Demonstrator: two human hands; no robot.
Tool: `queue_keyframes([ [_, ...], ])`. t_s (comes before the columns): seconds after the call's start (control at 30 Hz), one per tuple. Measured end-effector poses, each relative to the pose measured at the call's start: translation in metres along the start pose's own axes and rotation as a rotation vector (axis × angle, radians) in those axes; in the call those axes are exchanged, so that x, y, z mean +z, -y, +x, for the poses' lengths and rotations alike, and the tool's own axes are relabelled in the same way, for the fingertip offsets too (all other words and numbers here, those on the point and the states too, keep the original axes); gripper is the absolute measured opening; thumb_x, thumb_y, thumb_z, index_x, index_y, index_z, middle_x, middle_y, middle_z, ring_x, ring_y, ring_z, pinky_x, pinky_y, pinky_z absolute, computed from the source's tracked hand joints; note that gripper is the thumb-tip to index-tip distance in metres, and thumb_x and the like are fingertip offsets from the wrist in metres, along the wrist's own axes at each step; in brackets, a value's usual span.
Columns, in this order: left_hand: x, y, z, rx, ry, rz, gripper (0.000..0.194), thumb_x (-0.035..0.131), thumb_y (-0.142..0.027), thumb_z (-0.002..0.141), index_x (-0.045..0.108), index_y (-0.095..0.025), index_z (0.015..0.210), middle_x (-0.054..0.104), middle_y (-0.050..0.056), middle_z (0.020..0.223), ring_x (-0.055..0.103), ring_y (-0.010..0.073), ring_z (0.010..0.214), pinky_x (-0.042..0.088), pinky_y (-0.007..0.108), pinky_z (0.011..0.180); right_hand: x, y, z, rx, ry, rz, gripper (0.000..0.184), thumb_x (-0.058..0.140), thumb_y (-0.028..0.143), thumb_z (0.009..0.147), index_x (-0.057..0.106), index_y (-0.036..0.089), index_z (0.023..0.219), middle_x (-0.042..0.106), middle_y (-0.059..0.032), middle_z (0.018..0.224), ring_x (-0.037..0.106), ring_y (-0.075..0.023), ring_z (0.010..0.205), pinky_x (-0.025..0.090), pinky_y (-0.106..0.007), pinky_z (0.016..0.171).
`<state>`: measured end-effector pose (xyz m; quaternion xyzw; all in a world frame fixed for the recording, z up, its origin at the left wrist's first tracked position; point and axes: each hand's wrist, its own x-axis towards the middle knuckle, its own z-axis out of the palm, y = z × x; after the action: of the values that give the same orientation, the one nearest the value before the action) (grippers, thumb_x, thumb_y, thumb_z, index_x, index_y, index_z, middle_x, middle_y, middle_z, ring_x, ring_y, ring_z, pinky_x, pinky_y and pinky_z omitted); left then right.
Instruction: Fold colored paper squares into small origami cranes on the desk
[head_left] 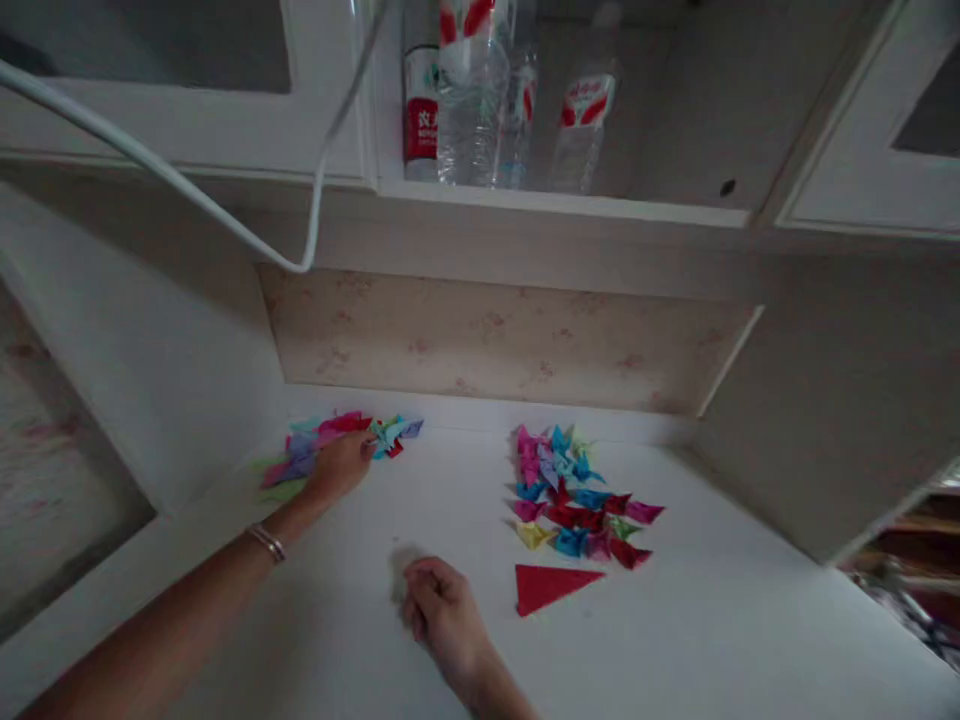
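My left hand [341, 467], with a bracelet on its wrist, reaches into a heap of colourful folded paper pieces [300, 455] at the back left. Its fingers are pinched together against the small light-blue and green folded pieces [386, 435] at the heap's right end; what exactly lies between the fingertips is hidden. Loosely curled above the white tabletop [352, 620], my right hand [442, 605] shows nothing in its fingers. To its right lies a flat red paper triangle [551, 587]. Behind the triangle is a cluster of pointed folded paper pieces [574, 500] in several colours.
An open shelf [645, 205] overhangs the tabletop, holding clear plastic bottles [472, 110] and a red-and-white container [421, 115]. A white cable [187, 190] hangs at upper left. Side panels [817, 400] bound the tabletop left and right.
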<state>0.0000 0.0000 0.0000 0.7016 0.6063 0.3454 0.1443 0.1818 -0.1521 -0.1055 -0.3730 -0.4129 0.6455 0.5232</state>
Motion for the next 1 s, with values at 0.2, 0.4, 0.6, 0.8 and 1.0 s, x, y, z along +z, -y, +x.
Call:
queue_keyframes([
  [0.2,0.036,-0.009,-0.083,0.025,0.058,-0.316,0.034,0.051,-0.045,0.082,0.064,-0.016,0.094,0.064,0.004,0.084,0.054,0.0106,0.048,0.041,0.021,0.041,-0.006,0.018,0.002,0.020,-0.059,0.354,0.038,0.064,0.045,0.079,0.056,0.015,0.101,0.062,0.0011,0.063,0.045,-0.0063,0.039,0.032,-0.018,0.037],
  [0.4,0.053,-0.033,-0.141,0.137,-0.004,-0.381,0.022,0.054,-0.034,0.084,0.070,-0.019,0.086,0.058,0.002,0.078,0.058,0.0149,0.072,0.047,0.024,0.066,-0.014,0.024,0.001,0.117,0.014,0.504,0.042,0.054,0.049,0.085,0.051,0.018,0.114,0.065,-0.0014,0.073,0.051,-0.0086,0.042,0.044,-0.021,0.042],
  [0.6,0.063,-0.029,-0.145,-0.002,0.153,-0.584,0.028,0.052,-0.037,0.084,0.069,-0.018,0.095,0.060,0.002,0.079,0.052,0.0099,0.052,0.039,0.018,0.041,-0.008,0.028,-0.002,0.074,0.033,0.430,0.035,0.056,0.045,0.086,0.060,0.015,0.101,0.066,-0.0044,0.083,0.053,-0.0078,0.046,0.045,-0.021,0.044],
  [0.8,0.068,-0.022,-0.147,-0.126,0.213,-0.694,0.034,0.053,-0.032,0.080,0.063,-0.016,0.108,0.059,-0.002,0.063,0.050,0.0106,0.046,0.039,0.019,0.038,-0.005,0.029,-0.005,0.026,0.016,0.372,0.028,0.066,0.036,0.081,0.064,0.016,0.101,0.066,-0.0039,0.089,0.056,-0.0073,0.049,0.042,-0.019,0.044],
  [1.0,0.061,-0.029,-0.150,-0.255,0.228,-0.998,0.036,0.049,-0.029,0.078,0.062,-0.014,0.108,0.064,0.005,0.087,0.059,0.0150,0.065,0.043,0.020,0.041,-0.006,0.024,-0.005,0.026,-0.036,0.332,0.027,0.072,0.030,0.075,0.068,0.014,0.097,0.064,-0.0007,0.065,0.052,-0.0063,0.044,0.037,-0.017,0.045],
])
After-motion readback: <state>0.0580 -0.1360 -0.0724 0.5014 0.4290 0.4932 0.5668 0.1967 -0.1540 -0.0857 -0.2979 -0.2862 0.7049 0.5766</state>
